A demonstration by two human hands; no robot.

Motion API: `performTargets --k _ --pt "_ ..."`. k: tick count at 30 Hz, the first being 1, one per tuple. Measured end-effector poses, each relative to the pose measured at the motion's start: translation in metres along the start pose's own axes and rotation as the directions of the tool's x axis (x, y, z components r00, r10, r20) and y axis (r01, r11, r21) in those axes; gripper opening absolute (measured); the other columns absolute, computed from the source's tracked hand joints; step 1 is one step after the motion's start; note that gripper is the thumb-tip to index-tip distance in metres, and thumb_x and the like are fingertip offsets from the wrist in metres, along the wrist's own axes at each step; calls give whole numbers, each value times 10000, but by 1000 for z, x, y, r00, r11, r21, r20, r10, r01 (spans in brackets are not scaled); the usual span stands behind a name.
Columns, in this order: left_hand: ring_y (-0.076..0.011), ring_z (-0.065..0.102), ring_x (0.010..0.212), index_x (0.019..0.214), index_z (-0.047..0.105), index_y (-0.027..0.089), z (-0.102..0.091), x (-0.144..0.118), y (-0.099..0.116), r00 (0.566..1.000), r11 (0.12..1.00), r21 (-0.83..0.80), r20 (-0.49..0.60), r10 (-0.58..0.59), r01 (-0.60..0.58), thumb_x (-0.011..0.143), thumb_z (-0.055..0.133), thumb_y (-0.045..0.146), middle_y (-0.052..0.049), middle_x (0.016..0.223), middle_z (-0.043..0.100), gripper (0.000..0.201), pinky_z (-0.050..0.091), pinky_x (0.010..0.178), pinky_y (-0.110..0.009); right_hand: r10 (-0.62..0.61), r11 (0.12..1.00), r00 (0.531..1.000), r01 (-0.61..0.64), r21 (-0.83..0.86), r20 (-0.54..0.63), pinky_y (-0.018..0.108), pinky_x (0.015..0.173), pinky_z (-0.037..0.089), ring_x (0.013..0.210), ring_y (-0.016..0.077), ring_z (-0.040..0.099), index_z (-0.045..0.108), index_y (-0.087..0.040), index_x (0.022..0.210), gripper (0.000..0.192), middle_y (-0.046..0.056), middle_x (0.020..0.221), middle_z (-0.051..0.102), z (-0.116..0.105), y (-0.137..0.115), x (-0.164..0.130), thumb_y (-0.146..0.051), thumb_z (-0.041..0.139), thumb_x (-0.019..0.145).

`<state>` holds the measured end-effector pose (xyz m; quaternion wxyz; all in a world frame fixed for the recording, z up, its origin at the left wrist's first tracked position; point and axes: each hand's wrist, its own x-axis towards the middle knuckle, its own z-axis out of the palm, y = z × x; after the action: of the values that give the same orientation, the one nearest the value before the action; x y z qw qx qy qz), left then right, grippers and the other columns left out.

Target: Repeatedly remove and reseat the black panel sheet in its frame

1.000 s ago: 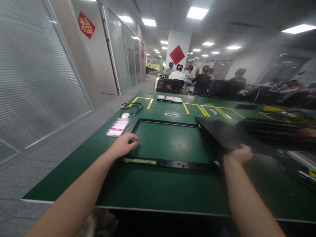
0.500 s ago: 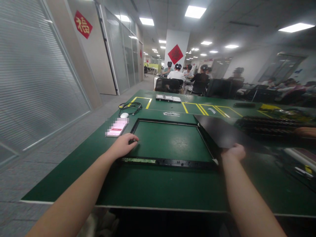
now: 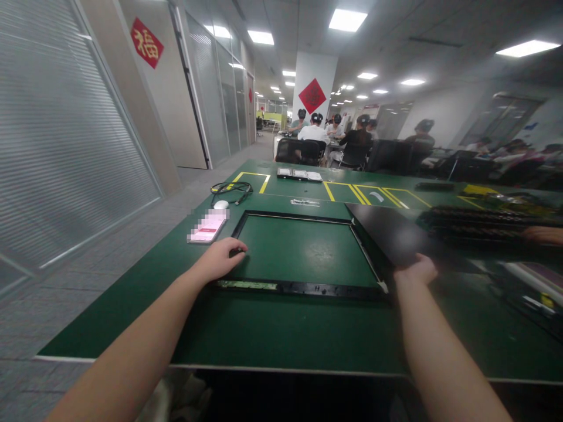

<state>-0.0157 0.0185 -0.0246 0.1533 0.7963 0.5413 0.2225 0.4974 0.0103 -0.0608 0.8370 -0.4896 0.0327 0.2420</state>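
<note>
A thin black rectangular frame (image 3: pixel 325 289), like a monitor bezel, lies flat on the green table (image 3: pixel 303 334), with a green strip along its near bar. My left hand (image 3: pixel 222 257) is closed around the left side of this frame, its fingers curled over the bar. On the right, my right hand (image 3: pixel 419 271) grips the near edge of a dark, flat panel (image 3: pixel 382 231). That panel is tilted beside the frame's right bar and partly overlaps it in view. Small pale bits show at the frame's right corners.
Left of the frame are a phone (image 3: pixel 208 226), a white mouse (image 3: pixel 220 205) and a coiled black cable (image 3: pixel 233 189). Small trays (image 3: pixel 299 174) stand at the far side. Stacked dark parts (image 3: pixel 466 223) and another person's hand (image 3: pixel 545 235) are at the right.
</note>
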Motion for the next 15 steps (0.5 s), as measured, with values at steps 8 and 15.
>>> performTargets --k 8,15 --pt "-325 719 1061 956 770 223 1 0 -1 1000 1000 -5 -2 12 -12 814 558 466 -118 1104 791 353 542 999 -449 46 992 981 -68 -110 -187 322 731 634 914 143 651 474 -289 1303 772 11 1198 594 4 -8 -22 35 567 609" --pt "-326 723 1047 947 767 224 1 0 -1 1000 1000 -15 2 23 -23 814 565 444 -118 1088 790 327 545 996 -464 55 985 992 -73 -156 -116 380 733 634 927 186 657 571 -206 1035 520 33 1109 631 0 -2 0 46 574 579"
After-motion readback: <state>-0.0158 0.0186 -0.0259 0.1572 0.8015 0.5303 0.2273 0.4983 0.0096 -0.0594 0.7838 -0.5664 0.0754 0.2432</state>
